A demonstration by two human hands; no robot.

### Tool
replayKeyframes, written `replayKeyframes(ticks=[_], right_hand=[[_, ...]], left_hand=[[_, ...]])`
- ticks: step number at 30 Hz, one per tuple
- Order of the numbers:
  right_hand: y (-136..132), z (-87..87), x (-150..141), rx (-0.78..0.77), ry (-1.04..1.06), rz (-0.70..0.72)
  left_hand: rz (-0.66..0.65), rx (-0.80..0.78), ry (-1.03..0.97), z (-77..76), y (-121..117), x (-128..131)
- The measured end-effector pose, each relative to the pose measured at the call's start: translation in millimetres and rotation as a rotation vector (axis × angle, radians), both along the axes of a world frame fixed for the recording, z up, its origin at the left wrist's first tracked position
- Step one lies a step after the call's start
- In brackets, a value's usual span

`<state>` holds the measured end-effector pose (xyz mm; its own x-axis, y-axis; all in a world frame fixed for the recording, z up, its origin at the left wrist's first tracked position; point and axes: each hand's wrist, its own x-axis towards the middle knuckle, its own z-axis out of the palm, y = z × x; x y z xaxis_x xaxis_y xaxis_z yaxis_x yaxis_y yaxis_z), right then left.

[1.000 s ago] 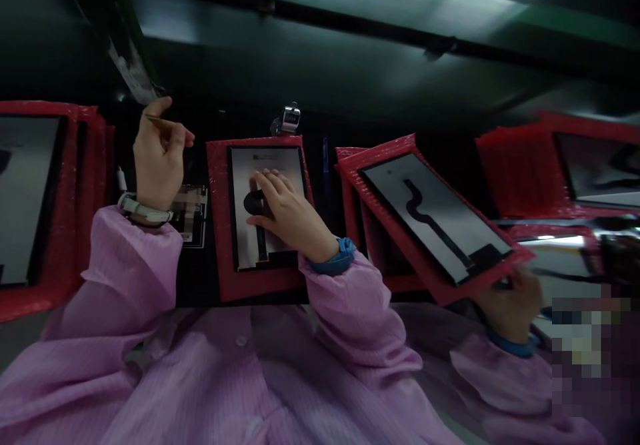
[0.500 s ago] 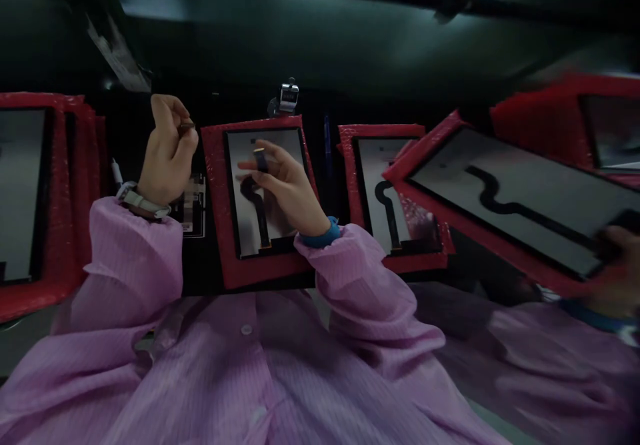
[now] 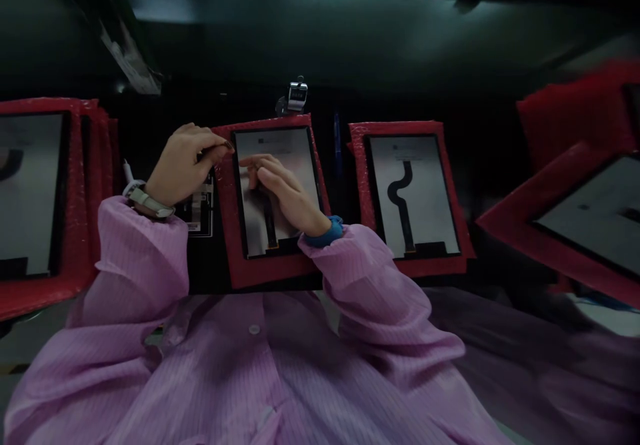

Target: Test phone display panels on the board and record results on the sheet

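My left hand (image 3: 185, 158), with a watch at the wrist, is closed in a pinch on a small thin piece (image 3: 229, 145), dark with a brownish tint, too small to name. It hovers at the upper left edge of a display panel (image 3: 295, 148) lying on a red bubble-wrap bag (image 3: 265, 273). Over this panel, my right hand (image 3: 285, 192) has its fingers closed on the upper end of the panel's black flex cable (image 3: 271, 222). The cable's tip is hidden by the fingers; its lower end joins the panel's bottom edge.
A second panel (image 3: 435, 195) on a red bag lies to the right, its curved cable flat. Stacked red bags with a panel (image 3: 30, 198) stand at left. A metal tally counter (image 3: 298, 95) and blue pen (image 3: 337, 144) lie behind. Another panel (image 3: 595, 205) is at far right.
My left hand has moved right, toward the panel, with the small piece. My right hand has curled over the cable end, hiding it. The co-worker's tilted panel has moved away to the right.
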<state>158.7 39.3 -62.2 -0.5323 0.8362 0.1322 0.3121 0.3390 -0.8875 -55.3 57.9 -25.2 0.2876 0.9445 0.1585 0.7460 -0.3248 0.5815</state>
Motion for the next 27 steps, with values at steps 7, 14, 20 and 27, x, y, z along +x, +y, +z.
replayKeyframes(ticks=[7, 14, 20, 27], right_hand=[[12, -1.2, 10, 0.323, -0.06, 0.106], [13, -1.7, 11, 0.312, -0.118, 0.155], [13, -3.6, 6, 0.31, -0.168, 0.129], [12, -6.1, 5, 0.307, -0.197, 0.116]], left_hand=[[-0.057, -0.066, 0.063, 1.6, -2, 1], [-0.182, -0.095, 0.131, 3.2, -5, 5], [-0.2, -0.093, 0.119, -0.8, -9, 9], [-0.218, -0.114, 0.106, -0.8, -9, 8]])
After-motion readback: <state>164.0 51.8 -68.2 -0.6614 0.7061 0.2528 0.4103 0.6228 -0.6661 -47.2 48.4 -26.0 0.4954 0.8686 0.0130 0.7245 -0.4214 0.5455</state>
